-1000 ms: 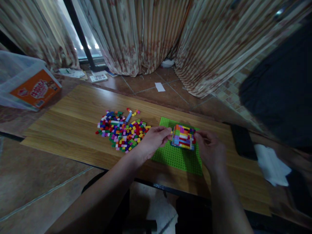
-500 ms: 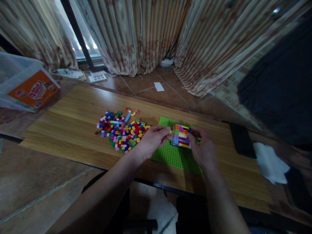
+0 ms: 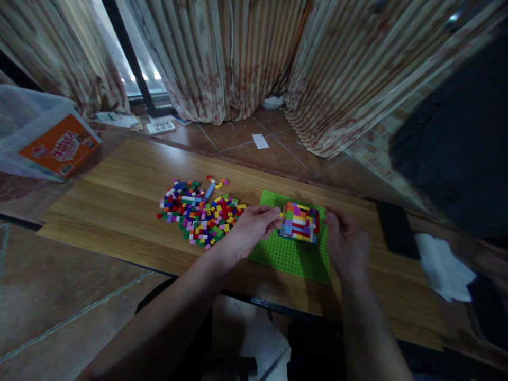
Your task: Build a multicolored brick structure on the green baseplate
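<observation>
A block built of multicoloured toy bricks (image 3: 300, 222) stands on the green studded baseplate (image 3: 283, 259). My left hand (image 3: 254, 227) is at the block's left side, thumb and forefinger pinched on a small yellow brick (image 3: 281, 215) that shows at the fingertips. Whether that brick touches the block I cannot tell. To the right of the block, over the baseplate's right edge, my right hand (image 3: 348, 246) is apart from it, slightly blurred, with fingers loosely bent and nothing visible in them.
A heap of loose bricks (image 3: 202, 214) lies on the wooden table (image 3: 119, 211) left of the baseplate. A black phone-like object (image 3: 397, 230) and white tissue (image 3: 444, 267) are at the right. A clear plastic bin (image 3: 43, 137) with an orange label stands far left.
My right hand has let go of the brick block and moved away to the right. My left hand stays pinched at the block's left side.
</observation>
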Motion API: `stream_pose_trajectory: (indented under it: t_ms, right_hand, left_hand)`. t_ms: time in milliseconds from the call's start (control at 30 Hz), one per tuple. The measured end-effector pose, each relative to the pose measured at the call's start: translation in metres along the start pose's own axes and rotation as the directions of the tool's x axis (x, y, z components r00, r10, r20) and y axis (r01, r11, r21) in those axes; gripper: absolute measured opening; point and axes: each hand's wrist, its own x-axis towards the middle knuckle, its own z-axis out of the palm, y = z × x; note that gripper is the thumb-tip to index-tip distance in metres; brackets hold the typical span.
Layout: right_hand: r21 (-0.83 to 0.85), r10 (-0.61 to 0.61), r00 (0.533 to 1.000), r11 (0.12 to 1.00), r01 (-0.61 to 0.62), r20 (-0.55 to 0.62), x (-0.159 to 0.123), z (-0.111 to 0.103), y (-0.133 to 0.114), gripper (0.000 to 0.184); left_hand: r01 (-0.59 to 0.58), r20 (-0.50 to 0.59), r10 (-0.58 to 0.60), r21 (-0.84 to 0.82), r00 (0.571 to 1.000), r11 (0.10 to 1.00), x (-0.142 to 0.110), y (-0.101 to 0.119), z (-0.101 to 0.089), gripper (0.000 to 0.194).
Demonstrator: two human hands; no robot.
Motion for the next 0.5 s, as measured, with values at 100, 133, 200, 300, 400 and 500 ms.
stream_pose_trajectory:
  t_ms: [100, 133, 200, 300, 400, 500]
  right_hand:
    - [0.096, -0.099, 0.989, 0.989, 0.109, -0.106, -0.004, -0.002, -0.009, 0.032]
    - [0.14, -0.137, 0.985, 0.979, 0.151, -0.105, -0.007, -0.001, -0.012, 0.028]
    - [0.228, -0.221, 0.973, 0.946, 0.229, -0.057, -0.012, 0.002, -0.02, 0.021]
    - [0.327, -0.312, 0.947, 0.905, 0.272, 0.075, -0.02, 0.009, -0.03, 0.018]
    - [0.357, -0.329, 0.928, 0.899, 0.253, 0.172, -0.025, 0.014, -0.036, 0.02]
    - [0.374, -0.307, 0.937, 0.899, 0.229, 0.165, -0.027, 0.017, -0.038, 0.015]
  left_hand:
    - [0.002, 0.028, -0.003, 0.011, 1.0, 1.0, 0.001, -0.002, 0.0, 0.023]
    - [0.0, 0.044, -0.001, 0.014, 0.999, 1.0, 0.001, -0.003, 0.0, 0.025]
    - [-0.006, 0.084, 0.005, 0.015, 0.996, 1.0, 0.001, -0.004, 0.0, 0.029]
    - [0.0, 0.14, 0.0, 0.001, 0.99, 1.0, 0.001, -0.005, 0.0, 0.034]
    - [0.018, 0.176, -0.01, -0.039, 0.984, 0.999, 0.001, -0.006, 0.001, 0.036]
    - [0.036, 0.21, -0.019, -0.079, 0.977, 0.996, 0.001, -0.006, 0.002, 0.035]
